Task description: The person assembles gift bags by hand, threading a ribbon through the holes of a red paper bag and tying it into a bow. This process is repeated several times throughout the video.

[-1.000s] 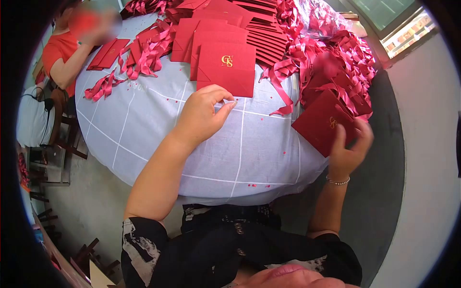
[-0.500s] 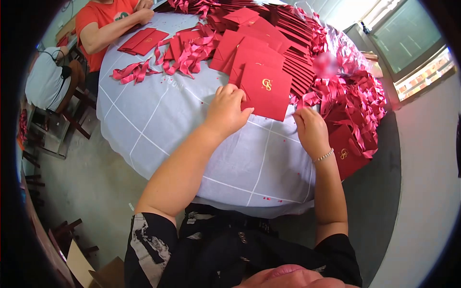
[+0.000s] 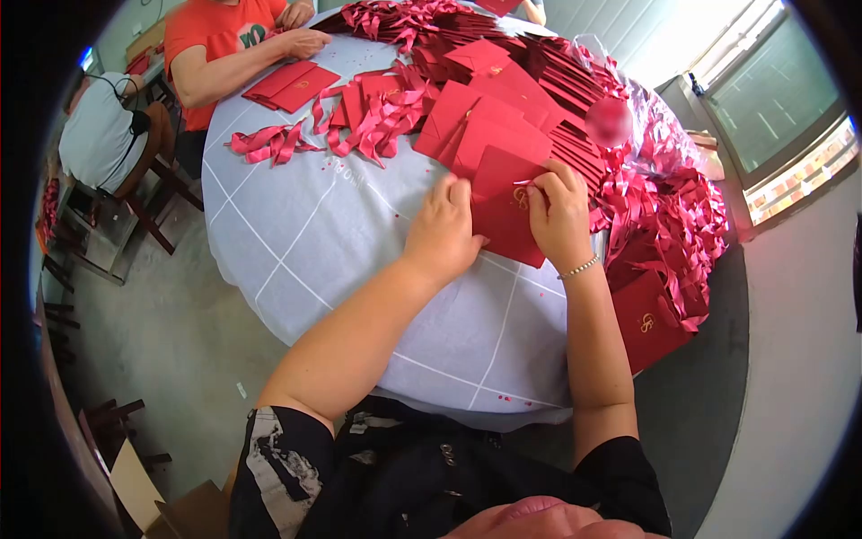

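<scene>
A flat red paper gift bag (image 3: pixel 503 211) with a gold monogram lies in front of me on the cloth-covered table. My left hand (image 3: pixel 440 229) grips its left edge, fingers curled and thumb on the front. Over its right side, my right hand (image 3: pixel 561 216) is closed in a pinch on a thin ribbon tip (image 3: pixel 523 183), pale pink, beside the monogram. The rest of that ribbon is hidden by my fingers. More red bags (image 3: pixel 494 126) lie overlapped just behind the held one.
Heaped pink-red ribbons (image 3: pixel 664 211) and a bag (image 3: pixel 648 319) crowd the table's right edge. Loose ribbons (image 3: pixel 382 117) lie farther left, near folded bags (image 3: pixel 292 85). A person in an orange top (image 3: pixel 202 45) works across the table (image 3: pixel 332 260); another person (image 3: pixel 103 135) sits behind.
My right hand has moved from below the bag's right corner up onto its front, with the ribbon tip pinched. The held bag sits lower in view and my left hand still grips it.
</scene>
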A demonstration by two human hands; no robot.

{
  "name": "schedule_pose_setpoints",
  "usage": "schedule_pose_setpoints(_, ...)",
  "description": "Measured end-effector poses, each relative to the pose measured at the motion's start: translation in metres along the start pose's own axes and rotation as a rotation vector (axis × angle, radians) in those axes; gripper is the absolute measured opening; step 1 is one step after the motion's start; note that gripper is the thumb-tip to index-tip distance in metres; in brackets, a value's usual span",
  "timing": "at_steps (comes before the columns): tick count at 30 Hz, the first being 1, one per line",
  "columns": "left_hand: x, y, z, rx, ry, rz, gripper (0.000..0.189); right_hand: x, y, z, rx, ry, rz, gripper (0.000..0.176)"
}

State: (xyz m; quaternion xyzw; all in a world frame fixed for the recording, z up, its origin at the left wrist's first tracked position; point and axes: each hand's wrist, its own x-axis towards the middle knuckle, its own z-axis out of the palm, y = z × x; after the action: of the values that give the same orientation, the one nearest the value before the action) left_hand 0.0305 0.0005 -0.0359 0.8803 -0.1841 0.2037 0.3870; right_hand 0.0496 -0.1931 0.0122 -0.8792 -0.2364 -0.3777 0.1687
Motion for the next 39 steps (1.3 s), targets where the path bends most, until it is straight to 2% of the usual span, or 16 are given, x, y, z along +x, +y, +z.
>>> schedule_pose_setpoints(1,0.000,0.006,-0.003,-0.001,-0.012,-0.002,0.073,-0.001,-0.005,-0.008,0.042,0.026,-0.025,0.008)
schedule_pose_setpoints(3,0.005,0.017,-0.014,-0.002,0.180,0.166,0.102,-0.003,-0.016,-0.020,0.113,0.027,-0.002,0.010)
schedule_pose_setpoints(7,0.013,0.025,-0.033,-0.024,0.164,0.351,0.113,-0.003,-0.027,-0.033,0.155,0.044,-0.100,0.011)
schedule_pose_setpoints(9,0.013,0.028,-0.038,-0.008,0.132,0.491,0.101,-0.003,-0.030,-0.036,0.212,0.043,-0.146,0.011)
schedule_pose_setpoints(10,0.012,0.029,-0.037,-0.025,0.129,0.503,0.082,-0.003,-0.031,-0.037,0.214,0.051,-0.142,0.011)
schedule_pose_setpoints(11,0.013,0.030,-0.039,-0.021,0.122,0.509,0.082,-0.004,-0.031,-0.037,0.226,0.056,-0.130,0.011)
schedule_pose_setpoints(13,0.014,0.033,-0.044,0.055,0.169,0.583,0.059,-0.006,-0.031,-0.039,0.240,0.068,-0.109,0.011)
schedule_pose_setpoints(19,0.014,0.038,-0.053,-0.031,0.178,0.666,0.034,-0.009,-0.033,-0.046,0.249,0.069,-0.073,0.013)
schedule_pose_setpoints(22,0.016,0.038,-0.061,-0.058,0.147,0.649,0.029,-0.010,-0.036,-0.051,0.266,0.056,-0.040,0.013)
schedule_pose_setpoints(25,0.017,0.032,-0.065,-0.117,0.140,0.735,0.031,-0.013,-0.034,-0.050,0.486,0.080,0.144,0.011)
schedule_pose_setpoints(28,0.013,0.042,-0.059,-0.175,0.104,0.653,0.046,-0.013,-0.030,-0.056,0.458,0.009,0.142,0.011)
schedule_pose_setpoints(29,0.013,0.045,-0.059,-0.224,0.087,0.579,0.050,-0.012,-0.033,-0.056,0.385,0.023,0.073,0.011)
schedule_pose_setpoints(30,0.015,0.042,-0.060,-0.138,0.019,0.631,0.060,-0.011,-0.033,-0.056,0.354,0.005,0.000,0.011)
schedule_pose_setpoints(32,0.014,0.040,-0.053,-0.144,0.006,0.614,0.058,-0.009,-0.040,-0.055,0.345,-0.025,-0.080,0.011)
schedule_pose_setpoints(37,0.013,0.036,-0.053,-0.103,-0.066,0.581,0.051,-0.013,-0.043,-0.048,0.329,0.005,-0.038,0.009)
schedule_pose_setpoints(39,0.012,0.040,-0.057,0.045,-0.074,0.457,0.043,-0.016,-0.041,-0.045,0.329,0.018,-0.004,0.008)
